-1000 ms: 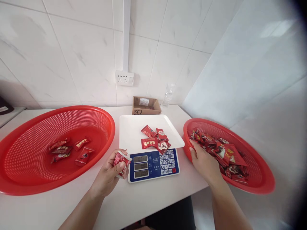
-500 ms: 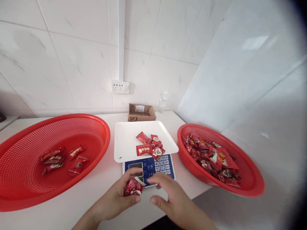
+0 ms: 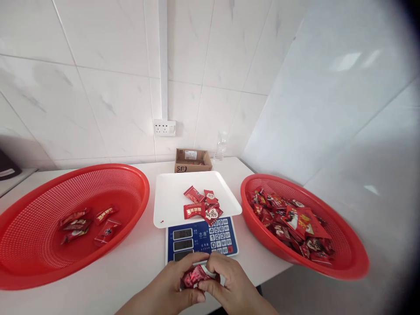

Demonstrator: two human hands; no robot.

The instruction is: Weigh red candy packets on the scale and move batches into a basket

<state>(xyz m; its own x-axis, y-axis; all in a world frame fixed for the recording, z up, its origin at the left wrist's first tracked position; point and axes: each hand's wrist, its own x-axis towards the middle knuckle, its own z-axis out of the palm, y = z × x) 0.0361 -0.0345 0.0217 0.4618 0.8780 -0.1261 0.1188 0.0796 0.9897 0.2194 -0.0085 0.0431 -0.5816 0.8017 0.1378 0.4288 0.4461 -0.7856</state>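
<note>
A small red snack packet [image 3: 196, 276] is between my hands, just in front of the scale. My left hand [image 3: 172, 282] is closed around its left side, with thumb and forefinger about it. The fingers of my right hand [image 3: 231, 280] pinch its right end, partly hiding it. Beyond them stands a blue digital scale [image 3: 202, 235], its lower edge covered by my fingers. On the scale's white tray [image 3: 169, 192] lie several red packets [image 3: 194, 211] in a loose pile, overlapping one another.
To the left is a red mesh basket [image 3: 138, 175] with several packets in it. A fuller red basket [image 3: 352, 258] stands at the right, jutting past the table edge. Behind the tray are a cardboard box [image 3: 182, 168] and a clear plastic bottle [image 3: 220, 146], near the tiled wall.
My right hand has moved in from the right and closed on the packet's end. Both hands are now lower and closer together, and the scale's displays show more fully.
</note>
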